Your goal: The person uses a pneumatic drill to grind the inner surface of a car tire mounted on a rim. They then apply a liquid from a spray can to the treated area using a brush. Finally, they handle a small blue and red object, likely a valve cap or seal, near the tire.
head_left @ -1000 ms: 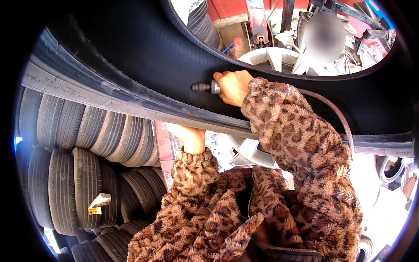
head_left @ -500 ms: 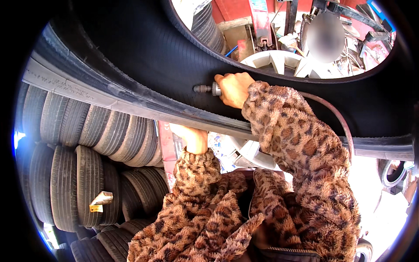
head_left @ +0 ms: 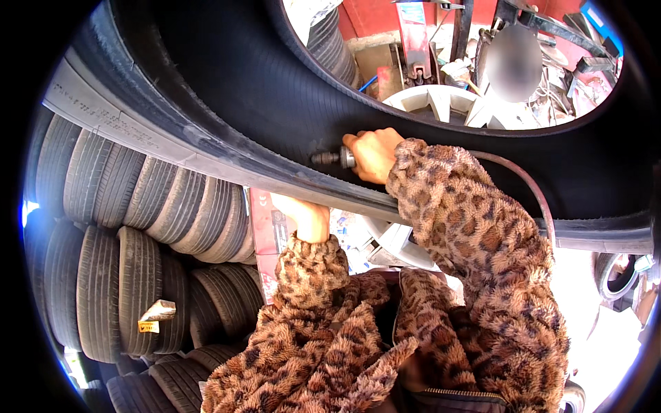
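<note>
The big tire [head_left: 234, 82] stood across the person's front, its hollow inside facing them. Inside it, the right hand [head_left: 376, 155] had its fingers curled around a small metal tool [head_left: 332, 159], gripping the end hidden in the fist. The tool stuck out to the left of those fingers, its long axis running roughly sideways along the tire's inner wall. Its dark tip lay against or just beside that wall; the view could not settle which. The right hand was the nearer one, being on the tool itself.

The left hand [head_left: 308, 217] was apart from the tool, below the tire's near edge, with its fingers out of sight behind it, so whether they were spread or pinching could not be told. A hose [head_left: 525, 175] curved across the tire's inside, right of the tool, and over the near edge. Used tires [head_left: 100, 289] were stacked left of and below the big tire.
</note>
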Demonstrator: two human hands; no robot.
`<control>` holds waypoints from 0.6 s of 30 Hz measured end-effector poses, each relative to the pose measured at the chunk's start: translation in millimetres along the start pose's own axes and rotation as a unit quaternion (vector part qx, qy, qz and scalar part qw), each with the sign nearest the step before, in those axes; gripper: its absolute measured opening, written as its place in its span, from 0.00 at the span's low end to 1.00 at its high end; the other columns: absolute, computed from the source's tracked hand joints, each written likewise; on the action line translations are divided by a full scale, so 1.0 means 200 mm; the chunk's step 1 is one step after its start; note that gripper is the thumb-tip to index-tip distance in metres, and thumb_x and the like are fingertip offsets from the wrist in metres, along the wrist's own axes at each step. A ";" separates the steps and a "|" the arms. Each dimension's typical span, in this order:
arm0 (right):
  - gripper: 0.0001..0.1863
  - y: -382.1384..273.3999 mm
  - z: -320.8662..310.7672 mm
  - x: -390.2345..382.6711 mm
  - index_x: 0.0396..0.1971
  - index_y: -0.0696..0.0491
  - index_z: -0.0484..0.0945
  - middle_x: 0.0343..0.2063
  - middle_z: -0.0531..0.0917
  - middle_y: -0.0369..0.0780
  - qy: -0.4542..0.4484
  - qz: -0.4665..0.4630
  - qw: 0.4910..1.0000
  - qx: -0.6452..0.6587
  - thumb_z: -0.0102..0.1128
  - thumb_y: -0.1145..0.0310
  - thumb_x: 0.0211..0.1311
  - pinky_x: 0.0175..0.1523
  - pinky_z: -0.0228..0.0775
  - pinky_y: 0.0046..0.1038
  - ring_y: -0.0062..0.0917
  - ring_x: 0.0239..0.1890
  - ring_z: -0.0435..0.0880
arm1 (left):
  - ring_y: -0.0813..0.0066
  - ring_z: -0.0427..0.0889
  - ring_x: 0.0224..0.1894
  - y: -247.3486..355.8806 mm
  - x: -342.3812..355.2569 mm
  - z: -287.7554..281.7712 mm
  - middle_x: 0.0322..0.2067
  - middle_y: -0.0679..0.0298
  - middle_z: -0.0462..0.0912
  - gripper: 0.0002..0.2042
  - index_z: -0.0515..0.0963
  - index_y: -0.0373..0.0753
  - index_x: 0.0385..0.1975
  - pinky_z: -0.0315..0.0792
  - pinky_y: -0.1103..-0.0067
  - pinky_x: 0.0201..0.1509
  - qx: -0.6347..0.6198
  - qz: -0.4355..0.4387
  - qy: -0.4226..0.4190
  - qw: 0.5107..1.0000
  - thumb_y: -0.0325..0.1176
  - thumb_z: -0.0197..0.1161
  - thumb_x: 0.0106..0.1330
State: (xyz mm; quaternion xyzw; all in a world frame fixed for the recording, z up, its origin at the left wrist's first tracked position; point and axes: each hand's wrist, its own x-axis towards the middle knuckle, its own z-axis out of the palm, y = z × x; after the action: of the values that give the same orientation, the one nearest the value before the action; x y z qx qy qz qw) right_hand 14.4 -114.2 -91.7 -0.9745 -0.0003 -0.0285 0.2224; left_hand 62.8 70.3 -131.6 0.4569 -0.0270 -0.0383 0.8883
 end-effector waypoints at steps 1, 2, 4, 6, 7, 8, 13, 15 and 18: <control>0.18 0.02 0.00 0.01 0.42 0.57 0.77 0.33 0.84 0.51 0.017 0.016 1.000 -0.001 0.62 0.68 0.49 0.43 0.78 0.44 0.46 0.37 0.85 | 0.69 0.72 0.49 -0.01 0.00 0.01 0.49 0.66 0.73 0.20 0.70 0.43 0.50 0.69 0.70 0.54 -0.015 -0.007 0.006 1.000 0.53 0.46 0.73; 0.18 0.01 0.00 0.03 0.42 0.57 0.76 0.33 0.84 0.51 0.030 0.025 0.999 0.003 0.62 0.68 0.49 0.42 0.78 0.44 0.47 0.37 0.85 | 0.68 0.72 0.49 -0.01 0.00 0.00 0.48 0.66 0.73 0.20 0.70 0.42 0.50 0.69 0.70 0.54 -0.025 -0.010 0.019 0.999 0.52 0.45 0.73; 0.17 0.02 -0.02 0.06 0.39 0.57 0.76 0.33 0.84 0.52 0.009 0.046 0.999 0.017 0.63 0.67 0.49 0.40 0.78 0.44 0.47 0.36 0.85 | 0.68 0.72 0.50 0.00 0.00 -0.02 0.49 0.65 0.73 0.20 0.70 0.42 0.50 0.68 0.70 0.55 -0.002 0.011 0.004 1.000 0.52 0.45 0.74; 0.17 0.02 0.01 0.02 0.39 0.57 0.76 0.33 0.84 0.51 0.032 0.021 0.999 -0.005 0.64 0.66 0.49 0.41 0.78 0.44 0.47 0.36 0.85 | 0.68 0.72 0.50 0.00 0.00 0.02 0.48 0.65 0.73 0.20 0.70 0.42 0.50 0.68 0.70 0.56 0.000 0.016 0.006 1.000 0.51 0.45 0.74; 0.19 0.02 0.02 0.00 0.40 0.57 0.76 0.33 0.84 0.51 0.006 0.011 1.000 -0.009 0.65 0.66 0.48 0.42 0.78 0.44 0.46 0.37 0.85 | 0.69 0.72 0.50 0.00 -0.01 0.05 0.48 0.65 0.73 0.19 0.70 0.41 0.49 0.68 0.70 0.56 -0.006 0.013 0.018 1.000 0.51 0.45 0.74; 0.21 0.00 0.03 0.00 0.42 0.57 0.76 0.34 0.84 0.50 -0.018 0.004 1.000 -0.012 0.65 0.65 0.47 0.43 0.78 0.44 0.45 0.37 0.85 | 0.69 0.72 0.50 0.01 -0.01 0.06 0.48 0.65 0.73 0.19 0.70 0.41 0.49 0.67 0.70 0.57 -0.009 0.012 0.033 0.999 0.51 0.45 0.74; 0.20 0.02 -0.03 0.04 0.43 0.58 0.75 0.35 0.83 0.53 0.020 0.052 0.998 0.016 0.64 0.65 0.49 0.45 0.78 0.44 0.47 0.39 0.84 | 0.70 0.72 0.50 0.02 -0.01 0.09 0.47 0.65 0.74 0.19 0.71 0.41 0.49 0.67 0.70 0.57 -0.010 0.025 0.067 0.997 0.50 0.44 0.74; 0.20 0.03 -0.04 0.03 0.42 0.58 0.75 0.35 0.83 0.53 0.008 0.029 1.000 -0.004 0.64 0.65 0.49 0.45 0.78 0.44 0.47 0.39 0.84 | 0.70 0.72 0.50 0.01 0.00 0.10 0.47 0.65 0.74 0.19 0.71 0.41 0.50 0.67 0.70 0.57 -0.020 0.016 0.063 0.998 0.50 0.44 0.74; 0.19 0.01 -0.02 0.01 0.41 0.58 0.75 0.34 0.83 0.53 0.001 0.005 1.000 -0.002 0.64 0.66 0.49 0.44 0.78 0.44 0.47 0.38 0.84 | 0.70 0.72 0.50 0.00 0.01 0.03 0.47 0.65 0.74 0.19 0.70 0.41 0.50 0.67 0.71 0.57 -0.018 0.009 0.046 0.999 0.50 0.44 0.74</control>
State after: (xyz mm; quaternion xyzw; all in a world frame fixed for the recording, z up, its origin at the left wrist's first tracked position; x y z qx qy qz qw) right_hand 15.6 -117.7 -89.5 -0.9750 0.0049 -0.0278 0.2203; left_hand 64.6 64.8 -127.1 0.4423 0.0102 -0.0102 0.8968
